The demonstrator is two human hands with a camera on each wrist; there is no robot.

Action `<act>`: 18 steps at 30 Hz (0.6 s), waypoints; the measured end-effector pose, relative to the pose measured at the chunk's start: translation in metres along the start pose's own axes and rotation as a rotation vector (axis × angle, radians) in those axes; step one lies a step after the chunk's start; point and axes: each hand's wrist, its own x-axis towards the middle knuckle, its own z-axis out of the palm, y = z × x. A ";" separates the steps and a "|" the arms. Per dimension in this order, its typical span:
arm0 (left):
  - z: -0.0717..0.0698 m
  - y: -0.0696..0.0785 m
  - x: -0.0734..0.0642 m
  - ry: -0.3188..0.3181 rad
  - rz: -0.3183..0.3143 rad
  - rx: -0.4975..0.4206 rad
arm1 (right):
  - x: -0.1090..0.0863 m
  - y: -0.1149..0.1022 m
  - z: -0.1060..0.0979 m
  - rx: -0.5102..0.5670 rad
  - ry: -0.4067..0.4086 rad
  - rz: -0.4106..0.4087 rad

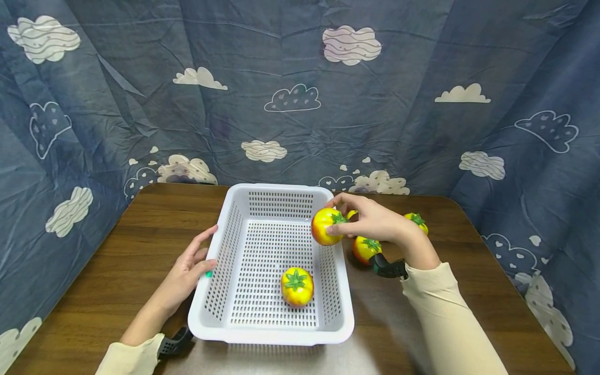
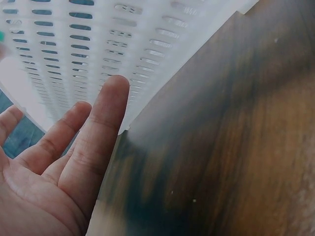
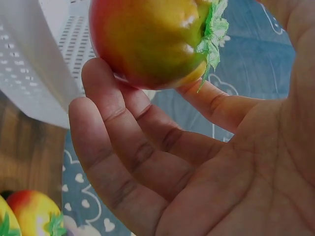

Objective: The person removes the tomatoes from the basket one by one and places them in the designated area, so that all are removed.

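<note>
A yellow-and-red artificial tomato (image 1: 323,226) with a green leafy top is held in my right hand (image 1: 370,221), over the right side of a white perforated plastic basket (image 1: 272,337). In the right wrist view, the fingertips press against this tomato (image 3: 147,44) from below and the side. Inside the basket, near its front right, sits another tomato (image 1: 297,287). My left hand (image 1: 185,271) is at the basket's left rim, thumb and forefinger extended. The left wrist view shows that hand's straight fingers (image 2: 93,132) beside the basket's slotted outer wall (image 2: 78,39).
More tomatoes lie on the wooden table (image 1: 154,224) right of the basket: one (image 1: 366,250) by my right wrist, one (image 1: 417,223) behind the forearm, and one (image 1: 351,214) partly hidden by the hand. A blue cloud-print curtain (image 1: 290,130) hangs behind the table.
</note>
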 end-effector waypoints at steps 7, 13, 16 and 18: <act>0.000 -0.001 0.001 0.011 -0.026 -0.005 | -0.010 0.012 -0.006 -0.059 0.071 -0.010; 0.000 -0.002 0.001 0.007 -0.033 -0.013 | -0.019 0.022 -0.010 0.006 0.070 0.043; 0.000 -0.002 0.000 0.007 -0.033 -0.011 | -0.024 0.028 -0.012 0.026 0.070 0.060; 0.000 -0.002 0.000 0.008 -0.034 -0.009 | -0.028 0.031 -0.014 0.031 0.075 0.065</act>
